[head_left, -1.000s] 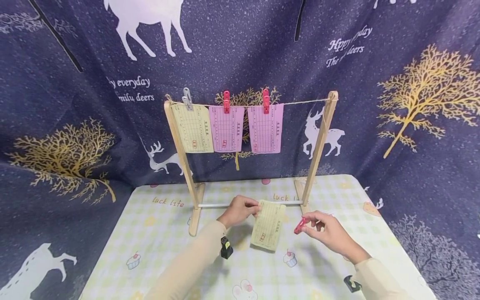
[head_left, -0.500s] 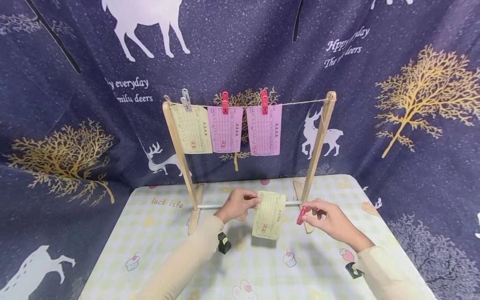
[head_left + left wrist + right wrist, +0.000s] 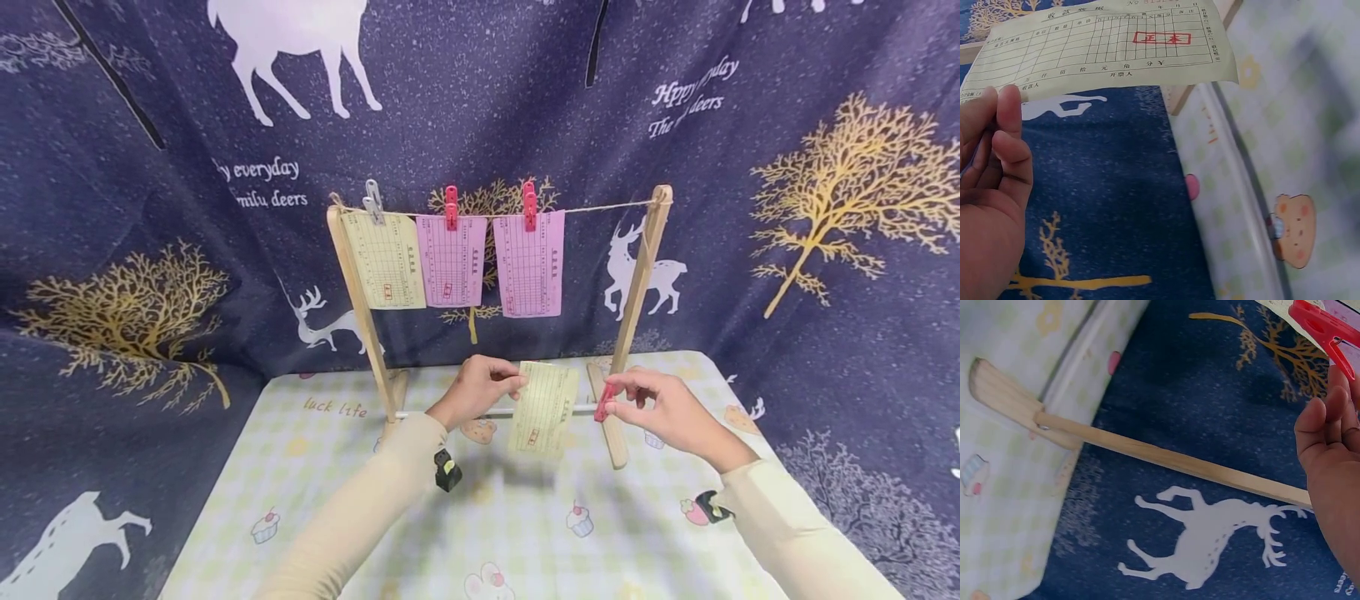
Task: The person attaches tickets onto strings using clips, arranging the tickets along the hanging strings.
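Note:
My left hand point(image 3: 480, 390) pinches a pale yellow receipt slip point(image 3: 545, 408) by its upper left edge, holding it up over the table. In the left wrist view the printed grid and red stamp of the slip point(image 3: 1104, 50) show beyond the fingertips. To its right, my right hand point(image 3: 663, 408) pinches a red clothespin point(image 3: 604, 402) between thumb and fingers; the right wrist view shows the clothespin point(image 3: 1329, 328) close up. Above, a string point(image 3: 607, 207) carries a yellow slip point(image 3: 386, 262) under a grey clothespin point(image 3: 373, 202) and two pink slips point(image 3: 452, 262) under red clothespins point(image 3: 530, 207).
Two wooden posts point(image 3: 641, 283) on flat feet hold up the string, with a pale crossbar point(image 3: 498, 412) low between them. The table wears a green checked cloth point(image 3: 330, 483). A dark blue deer-print curtain point(image 3: 480, 100) hangs behind.
My left hand has raised the yellow slip off the low position near the cloth. My right hand has also risen, with the red clothespin turning more upright.

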`<action>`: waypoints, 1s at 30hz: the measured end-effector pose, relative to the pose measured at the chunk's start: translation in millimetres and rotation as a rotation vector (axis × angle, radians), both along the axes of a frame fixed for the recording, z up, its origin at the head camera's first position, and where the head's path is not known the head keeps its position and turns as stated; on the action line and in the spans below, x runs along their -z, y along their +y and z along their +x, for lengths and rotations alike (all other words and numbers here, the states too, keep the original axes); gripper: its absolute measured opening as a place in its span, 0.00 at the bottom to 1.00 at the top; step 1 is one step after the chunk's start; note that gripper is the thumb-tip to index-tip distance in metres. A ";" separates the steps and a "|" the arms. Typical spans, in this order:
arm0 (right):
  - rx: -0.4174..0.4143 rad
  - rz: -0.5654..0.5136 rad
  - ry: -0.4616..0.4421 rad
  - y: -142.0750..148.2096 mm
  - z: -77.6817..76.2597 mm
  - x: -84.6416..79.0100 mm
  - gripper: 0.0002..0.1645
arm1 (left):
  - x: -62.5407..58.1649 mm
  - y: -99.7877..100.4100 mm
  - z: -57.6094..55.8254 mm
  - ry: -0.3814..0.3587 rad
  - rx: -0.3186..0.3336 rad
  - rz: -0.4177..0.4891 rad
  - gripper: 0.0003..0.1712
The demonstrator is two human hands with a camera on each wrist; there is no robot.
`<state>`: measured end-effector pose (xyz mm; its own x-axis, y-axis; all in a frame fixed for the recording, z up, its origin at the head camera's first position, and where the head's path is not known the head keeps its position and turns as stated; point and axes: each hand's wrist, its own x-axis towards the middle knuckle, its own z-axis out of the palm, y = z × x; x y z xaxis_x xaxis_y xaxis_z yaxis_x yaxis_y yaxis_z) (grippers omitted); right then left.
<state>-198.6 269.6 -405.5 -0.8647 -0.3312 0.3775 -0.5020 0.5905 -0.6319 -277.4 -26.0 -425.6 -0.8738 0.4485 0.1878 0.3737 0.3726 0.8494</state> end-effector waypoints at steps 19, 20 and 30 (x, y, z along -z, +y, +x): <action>-0.024 -0.005 0.112 0.0 -11.7 -42.9 0.16 | -36.5 12.7 -6.2 0.079 0.005 -0.006 0.08; -0.025 -0.005 0.117 -0.2 -12.0 -45.6 0.17 | -38.7 13.5 -6.7 0.085 0.003 -0.005 0.08; -0.012 -0.011 0.105 2.1 -20.5 -72.4 0.17 | -67.5 19.1 -11.6 0.125 0.000 0.021 0.08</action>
